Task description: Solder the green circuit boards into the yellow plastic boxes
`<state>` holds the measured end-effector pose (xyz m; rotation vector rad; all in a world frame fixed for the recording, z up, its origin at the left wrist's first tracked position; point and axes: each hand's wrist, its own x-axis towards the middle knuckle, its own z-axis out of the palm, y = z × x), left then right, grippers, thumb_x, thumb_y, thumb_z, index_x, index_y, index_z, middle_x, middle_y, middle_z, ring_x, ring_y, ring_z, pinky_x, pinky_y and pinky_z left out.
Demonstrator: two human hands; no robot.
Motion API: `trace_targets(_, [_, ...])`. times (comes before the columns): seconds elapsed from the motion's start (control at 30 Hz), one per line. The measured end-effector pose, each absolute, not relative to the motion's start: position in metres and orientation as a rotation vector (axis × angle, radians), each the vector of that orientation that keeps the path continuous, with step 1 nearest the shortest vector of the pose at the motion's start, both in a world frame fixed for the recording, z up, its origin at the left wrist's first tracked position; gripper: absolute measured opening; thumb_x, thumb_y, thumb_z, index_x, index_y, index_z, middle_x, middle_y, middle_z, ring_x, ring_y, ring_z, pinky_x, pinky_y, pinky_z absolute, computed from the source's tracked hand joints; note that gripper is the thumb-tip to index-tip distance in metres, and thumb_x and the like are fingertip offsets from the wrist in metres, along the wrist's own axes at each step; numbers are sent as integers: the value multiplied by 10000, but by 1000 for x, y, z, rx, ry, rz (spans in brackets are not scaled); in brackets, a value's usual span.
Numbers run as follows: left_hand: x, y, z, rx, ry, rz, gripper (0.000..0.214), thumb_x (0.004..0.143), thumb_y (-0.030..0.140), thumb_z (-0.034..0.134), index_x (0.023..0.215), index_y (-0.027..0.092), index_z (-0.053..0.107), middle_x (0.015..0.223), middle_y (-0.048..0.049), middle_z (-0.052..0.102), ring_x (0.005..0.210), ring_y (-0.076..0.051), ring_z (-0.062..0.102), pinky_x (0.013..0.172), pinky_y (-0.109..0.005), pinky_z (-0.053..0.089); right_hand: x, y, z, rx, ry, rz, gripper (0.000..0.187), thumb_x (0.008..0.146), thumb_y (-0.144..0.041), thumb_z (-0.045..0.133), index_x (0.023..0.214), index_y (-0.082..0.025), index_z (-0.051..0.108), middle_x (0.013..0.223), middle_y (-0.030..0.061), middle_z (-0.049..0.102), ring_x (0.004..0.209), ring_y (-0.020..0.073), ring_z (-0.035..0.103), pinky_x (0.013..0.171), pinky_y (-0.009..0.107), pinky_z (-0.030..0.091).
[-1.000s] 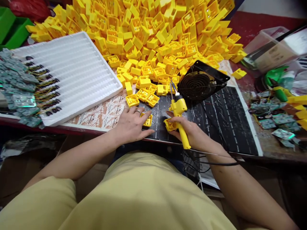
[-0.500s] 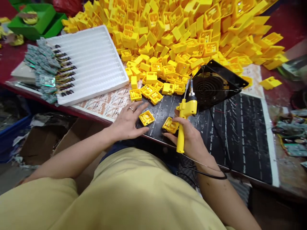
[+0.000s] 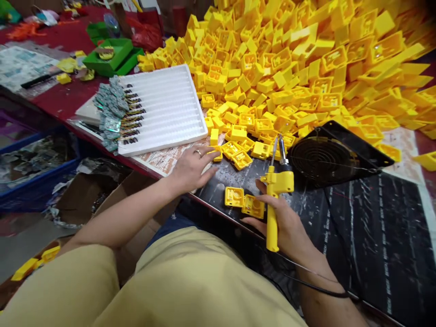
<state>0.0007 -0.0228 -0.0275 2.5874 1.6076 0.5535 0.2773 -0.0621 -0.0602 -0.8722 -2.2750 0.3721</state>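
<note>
In my right hand [image 3: 288,222] is a yellow soldering gun [image 3: 271,227], its metal tip pointing away from me. The fingers of that hand are also close around a small open yellow plastic case [image 3: 252,206]; whether they touch it I cannot tell. A second open yellow case [image 3: 234,196] sits against its left side on the black mat. My left hand [image 3: 190,170] is spread, palm down, at the table edge. Its fingertips reach another yellow case [image 3: 216,153], partly covered by them. More open cases [image 3: 238,155] lie just beyond.
A large heap of yellow cases [image 3: 259,68] fills the back. A black fan [image 3: 327,156] lies right of the gun's tip. On the left, a white foam tray [image 3: 163,109] carries wired circuit boards [image 3: 111,109]. Green bins [image 3: 112,56] stand behind it.
The view has shifted left. My left hand has moved off the near case to one by the foam tray. The two near cases now sit side by side.
</note>
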Motion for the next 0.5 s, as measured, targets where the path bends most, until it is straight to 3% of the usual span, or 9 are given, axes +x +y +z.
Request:
trace_targets(0.1, [-20,0,-28,2677,1637,239,378,989,312,495,1286,161,672,1449,-197,556,1333,-336,531,1079,-510,453,261,-58,-65,-808,-2312,279,383,925,-379,668,1242,-238,507,1260,166,643,1108,332,665,893,542,593])
trace_targets(0.17, [-37,6,-31,2745,1518,126,372,998,324,486,1288,191,676,1441,-202,556,1302,-334,556,1045,-503,474,253,-57,-70,-773,-2328,213,269,951,-310,625,1201,-246,547,1123,122,696,920,290,710,788,480,620])
trace_targets(0.23, [-55,3,-33,2757,1365,111,364,1001,332,484,1272,194,684,1381,-197,593,1168,-286,639,990,-444,512,250,-56,-76,-769,-2317,161,244,947,-264,624,1185,-259,566,1073,94,705,856,269,715,689,415,622])
trace_targets(0.33, [-68,-14,-37,2661,1127,179,370,974,321,546,1294,172,656,1308,-177,628,986,-205,695,891,-326,556,250,-55,-83,-831,-2255,121,359,942,-307,638,1275,-251,514,1192,130,665,903,288,715,621,408,614])
trace_targets(0.5, [-45,-40,-38,2732,962,227,570,955,404,570,1463,153,503,1319,-149,648,1109,-237,674,989,-344,535,241,-52,-89,-840,-2307,211,356,952,-380,612,1287,-300,522,1222,101,659,1002,310,705,740,463,628])
